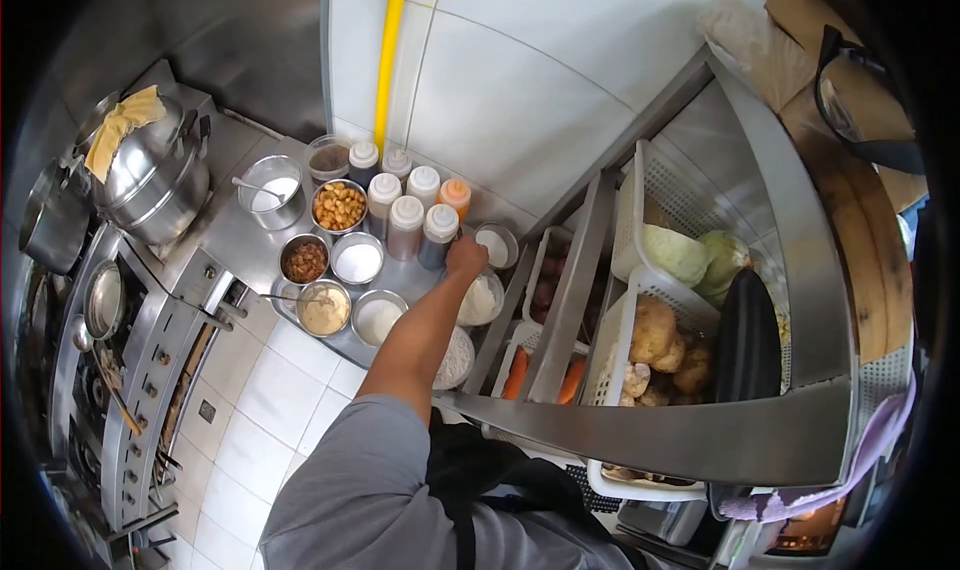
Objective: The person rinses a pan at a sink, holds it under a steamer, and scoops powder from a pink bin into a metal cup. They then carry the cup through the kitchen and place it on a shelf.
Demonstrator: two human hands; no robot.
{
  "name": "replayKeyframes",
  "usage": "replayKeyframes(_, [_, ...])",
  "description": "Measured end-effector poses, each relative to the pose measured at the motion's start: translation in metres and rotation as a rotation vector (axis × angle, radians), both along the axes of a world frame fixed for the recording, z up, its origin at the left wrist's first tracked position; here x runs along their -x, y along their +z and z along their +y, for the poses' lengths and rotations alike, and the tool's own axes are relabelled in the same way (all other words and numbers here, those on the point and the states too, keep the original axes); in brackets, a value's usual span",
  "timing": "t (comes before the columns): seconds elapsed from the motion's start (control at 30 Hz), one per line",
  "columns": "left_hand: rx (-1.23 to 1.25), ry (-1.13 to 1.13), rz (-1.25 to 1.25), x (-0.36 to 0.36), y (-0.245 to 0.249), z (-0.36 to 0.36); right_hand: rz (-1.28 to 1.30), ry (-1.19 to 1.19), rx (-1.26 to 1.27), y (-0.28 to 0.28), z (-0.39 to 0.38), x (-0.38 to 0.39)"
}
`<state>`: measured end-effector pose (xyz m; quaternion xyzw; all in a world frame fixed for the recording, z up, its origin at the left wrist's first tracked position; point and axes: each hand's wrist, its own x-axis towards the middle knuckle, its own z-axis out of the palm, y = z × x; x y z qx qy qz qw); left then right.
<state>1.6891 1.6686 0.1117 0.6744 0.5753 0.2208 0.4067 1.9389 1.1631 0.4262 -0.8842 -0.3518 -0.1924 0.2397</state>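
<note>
My left hand [468, 258] reaches over the steel counter, fingers curled and partly hidden. It is beside a squeeze bottle of dark sauce [438, 240] and a small steel bowl of white powder [494, 248]; what it holds, if anything, I cannot make out. Under the forearm are a bowl of white powder [481, 300] and a bowl of flour [455, 360]. More squeeze bottles stand behind, one with orange sauce [454, 196]. My right hand is out of view.
Bowls of fried cubes [339, 208], brown bits [304, 260] and beige paste [324, 310] sit on the counter. A steel rack [650, 440] at right holds baskets with potatoes [655, 332] and cabbage [678, 255]. At left are a stove [150, 370] and a steamer pot [155, 190].
</note>
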Motion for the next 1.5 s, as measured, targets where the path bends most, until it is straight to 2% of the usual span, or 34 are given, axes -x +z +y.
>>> replayKeyframes(0.07, [0.064,-0.012,0.040,0.012,-0.006,-0.009,0.016,0.014,0.006,-0.005,0.000,-0.001])
replayKeyframes(0.17, [0.060,-0.099,0.164,0.044,0.012,-0.032,0.046,0.037,0.010,-0.015,0.005,-0.003])
replayKeyframes(0.23, [-0.075,-0.228,0.339,0.069,0.019,-0.046,0.067,0.042,0.015,-0.019,0.006,0.000])
replayKeyframes(0.27, [-0.075,-0.217,0.346,0.075,0.016,-0.045,0.085,0.055,0.019,-0.026,0.006,0.001])
replayKeyframes(0.33, [-0.186,-0.354,0.344,0.087,0.011,-0.042,0.109,0.078,0.018,-0.036,0.012,0.003])
replayKeyframes(0.47, [-0.334,-0.248,0.294,0.092,0.025,-0.045,0.196,0.160,0.027,-0.072,0.024,0.016])
replayKeyframes(0.57, [-0.390,-0.166,0.216,0.096,0.057,-0.052,0.304,0.259,0.059,-0.108,0.044,0.040])
replayKeyframes(0.67, [-0.451,-0.106,0.141,0.102,0.076,-0.052,0.471,0.380,0.117,-0.163,0.066,0.073])
replayKeyframes(0.73, [-0.452,-0.159,0.222,0.115,0.101,-0.056,0.592,0.481,0.164,-0.198,0.096,0.106])
replayKeyframes(0.77, [-0.486,-0.074,0.134,0.129,0.122,-0.065,0.664,0.538,0.199,-0.217,0.118,0.128])
replayKeyframes(0.83, [-0.621,-0.074,0.140,0.154,0.106,-0.058,0.806,0.676,0.278,-0.255,0.157,0.180])
replayKeyframes(0.87, [-0.673,0.038,-0.059,0.181,0.119,-0.074,0.871,0.739,0.329,-0.274,0.177,0.210])
replayKeyframes(0.9, [-0.591,-0.023,-0.049,0.211,0.124,-0.079,0.928,0.801,0.391,-0.290,0.194,0.239])
replayKeyframes(0.93, [-0.532,0.125,-0.203,0.246,0.151,-0.102,0.971,0.862,0.453,-0.304,0.212,0.270])
replayKeyframes(0.97, [-0.616,0.184,-0.279,0.283,0.161,-0.115,1.002,0.925,0.520,-0.316,0.231,0.304])
replayKeyframes(1.0, [-0.690,0.250,-0.260,0.317,0.172,-0.132,1.022,0.990,0.591,-0.328,0.249,0.340])
replayKeyframes(1.03, [-0.771,0.253,-0.257,0.351,0.159,-0.135,1.036,1.046,0.661,-0.336,0.264,0.379])
replayKeyframes(1.07, [-0.661,0.284,-0.242,0.397,0.183,-0.158,1.038,1.103,0.735,-0.344,0.280,0.418])
replayKeyframes(1.13, [-0.653,0.399,-0.223,0.473,0.164,-0.176,1.031,1.205,0.866,-0.356,0.303,0.492])
replayKeyframes(1.2, [-0.611,0.444,-0.090,0.550,0.150,-0.206,1.004,1.301,1.001,-0.365,0.317,0.564])
replayKeyframes(1.37, [-0.538,0.868,0.011,0.704,0.126,-0.338,0.904,1.482,1.288,-0.368,0.323,0.728])
replayKeyframes(1.5, [-0.457,1.226,0.015,0.776,0.103,-0.443,0.797,1.545,1.488,-0.372,0.322,0.829])
